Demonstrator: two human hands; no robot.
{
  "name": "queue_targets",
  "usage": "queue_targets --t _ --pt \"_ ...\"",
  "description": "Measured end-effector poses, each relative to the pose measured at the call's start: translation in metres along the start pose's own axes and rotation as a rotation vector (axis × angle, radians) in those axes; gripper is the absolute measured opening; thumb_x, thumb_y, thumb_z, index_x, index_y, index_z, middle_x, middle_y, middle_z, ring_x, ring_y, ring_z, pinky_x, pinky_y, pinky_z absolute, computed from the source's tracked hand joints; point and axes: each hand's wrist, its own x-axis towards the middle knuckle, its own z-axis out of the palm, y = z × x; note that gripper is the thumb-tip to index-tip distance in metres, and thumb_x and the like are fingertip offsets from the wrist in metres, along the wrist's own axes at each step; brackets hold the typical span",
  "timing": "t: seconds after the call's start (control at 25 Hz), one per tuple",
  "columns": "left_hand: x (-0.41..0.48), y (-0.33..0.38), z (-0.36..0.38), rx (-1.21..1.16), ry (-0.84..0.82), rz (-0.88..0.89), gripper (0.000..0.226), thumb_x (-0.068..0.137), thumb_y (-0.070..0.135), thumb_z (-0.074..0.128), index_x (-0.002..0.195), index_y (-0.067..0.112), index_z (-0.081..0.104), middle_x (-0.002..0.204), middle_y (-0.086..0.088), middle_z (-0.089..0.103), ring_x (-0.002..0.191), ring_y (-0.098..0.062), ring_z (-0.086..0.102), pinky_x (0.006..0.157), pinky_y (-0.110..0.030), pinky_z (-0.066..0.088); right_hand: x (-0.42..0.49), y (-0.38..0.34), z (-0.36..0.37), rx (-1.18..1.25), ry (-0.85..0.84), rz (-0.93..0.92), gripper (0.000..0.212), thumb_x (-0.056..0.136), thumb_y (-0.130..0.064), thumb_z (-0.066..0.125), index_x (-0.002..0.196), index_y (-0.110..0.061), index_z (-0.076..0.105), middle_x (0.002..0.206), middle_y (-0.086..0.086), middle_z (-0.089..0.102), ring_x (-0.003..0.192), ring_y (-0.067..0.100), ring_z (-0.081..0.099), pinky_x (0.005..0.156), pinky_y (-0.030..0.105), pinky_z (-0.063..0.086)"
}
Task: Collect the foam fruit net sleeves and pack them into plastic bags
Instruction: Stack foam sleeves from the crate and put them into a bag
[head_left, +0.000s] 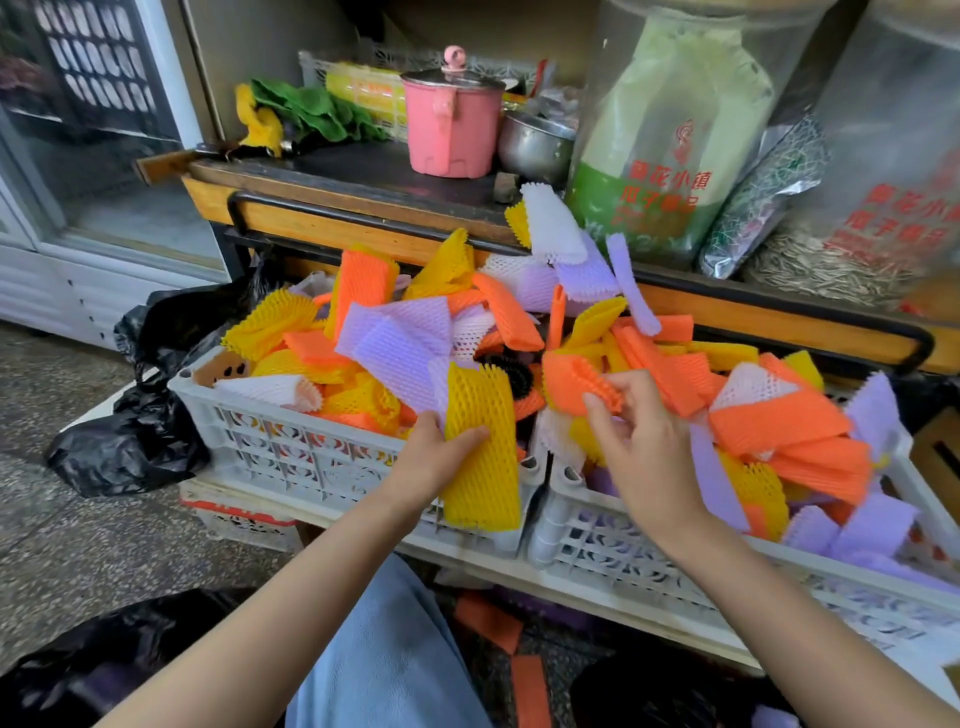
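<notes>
- Your left hand (441, 460) grips a yellow sleeve (483, 457) upright over the near wall of the left crate (291, 441), with the thumb across its front and the fingers behind it.
- Your right hand (641, 441) pinches the end of an orange sleeve (574, 387) between thumb and fingertips, just above the heap in the right crate (623, 540).
- You look to be near the start. Both crates are piled above their rims with orange, yellow, lilac and white sleeves, and only the two in your hands are picked out.
- No sleeve is plainly packed yet. A black bag (130, 447) lies crumpled on the floor beside the left crate, and another dark bag (78, 665) sits at your left knee; you cannot tell what either one holds.
- Loose orange sleeves on the floor (488, 621) under the crates also need gathering.
- Neither bag is held open, so you will likely need to free a hand before anything goes in.
- The wooden counter (332, 218) behind the crates carries a pink pot (452, 130), a steel bowl (535, 145) and big clear jars (670, 130). A few sleeves rest up against it near the jars, so reach there with care.
- Your knee (395, 649) sits between you and the crates, crowding the space for a bag.
</notes>
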Motion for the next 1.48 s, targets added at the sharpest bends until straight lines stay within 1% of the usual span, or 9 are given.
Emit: queue_targets --t 0.08,0.2,0.28,0.36,0.44,0.6,0.96,1.32,1.48 --pt "-0.003 0.004 0.004 -0.241 -0.148 -0.02 0.049 0.089 0.043 0.06 0.124 0.009 0.052 0.122 -0.013 0.062 0.105 -0.024 0.063 0.093 -0.042 0.051 -0.013 -0.014 0.011 0.05 -0.178 -0.068 0.018 0.094 -0.028 0.054 0.105 -0.015 0.053 0.113 -0.01 0.06 0.093 -0.011 0.054 0.075 0.005 0.043" --pt "-0.005 0.014 -0.005 -0.423 -0.292 -0.006 0.068 0.078 0.059 0.063 0.127 0.013 0.056 0.121 -0.006 0.065 0.107 -0.021 0.065 0.093 -0.041 0.052 -0.018 -0.016 0.018 0.025 -0.428 -0.184 0.026 0.093 -0.044 0.043 0.116 -0.031 0.042 0.127 -0.017 0.051 0.117 -0.004 0.045 0.092 0.021 0.043" --pt "0.001 0.019 -0.009 -0.318 -0.243 0.058 0.079 0.066 0.046 0.08 0.129 0.007 0.052 0.117 -0.008 0.067 0.102 -0.021 0.067 0.086 -0.038 0.054 -0.01 -0.016 0.018 0.046 -0.573 -0.17 0.029 0.094 -0.047 0.044 0.119 -0.033 0.044 0.13 -0.026 0.043 0.12 -0.003 0.043 0.095 0.02 0.039" --pt "0.011 0.023 -0.014 -0.246 -0.108 0.17 0.054 0.073 0.024 0.078 0.119 0.008 0.057 0.109 -0.01 0.07 0.094 -0.022 0.068 0.08 -0.036 0.056 0.01 -0.019 0.018 0.137 -0.651 -0.105 0.031 0.093 -0.045 0.046 0.118 -0.028 0.049 0.134 -0.031 0.037 0.121 -0.007 0.043 0.098 0.011 0.036" --pt "0.024 0.031 -0.022 -0.267 -0.014 0.21 0.036 0.081 0.016 0.071 0.114 0.013 0.058 0.11 -0.008 0.069 0.096 -0.022 0.067 0.085 -0.039 0.054 0.044 -0.014 0.022 0.228 -0.471 -0.038 0.027 0.093 -0.035 0.049 0.117 -0.023 0.052 0.128 -0.017 0.052 0.116 -0.009 0.048 0.099 0.013 0.038" --pt "0.058 0.042 -0.042 -0.295 0.038 0.234 0.029 0.083 0.017 0.07 0.109 0.02 0.059 0.108 -0.007 0.069 0.097 -0.024 0.067 0.087 -0.044 0.054 0.147 0.026 0.037 -0.009 -0.106 0.056 0.03 0.097 -0.017 0.048 0.123 -0.001 0.049 0.125 0.011 0.056 0.116 0.024 0.052 0.099 0.03 0.036" --pt "0.111 0.05 -0.065 -0.327 0.076 0.257 0.045 0.082 0.018 0.07 0.124 0.013 0.056 0.111 -0.005 0.068 0.097 -0.02 0.067 0.08 -0.036 0.054 0.255 0.09 0.092 -0.406 -0.291 0.484 0.076 0.088 -0.045 0.059 0.133 0.008 0.029 0.138 0.026 0.041 0.127 0.039 0.041 0.1 0.041 0.035" --pt "0.114 0.051 -0.061 -0.319 0.18 0.274 0.058 0.079 0.026 0.075 0.129 0.009 0.049 0.119 -0.006 0.064 0.103 -0.021 0.064 0.081 -0.035 0.054 0.227 0.02 0.079 -0.122 -0.066 0.289 0.066 0.077 -0.023 0.075 0.128 -0.001 0.039 0.127 0.015 0.053 0.116 0.029 0.051 0.088 0.032 0.037" --pt "0.094 0.06 -0.051 -0.354 0.261 0.336 0.067 0.073 0.038 0.072 0.126 0.008 0.046 0.117 -0.006 0.063 0.104 -0.02 0.063 0.088 -0.042 0.053 0.178 -0.028 0.088 -0.111 -0.179 0.051 0.066 0.076 -0.018 0.074 0.131 -0.007 0.039 0.127 0.011 0.054 0.116 0.028 0.052 0.086 0.032 0.038"
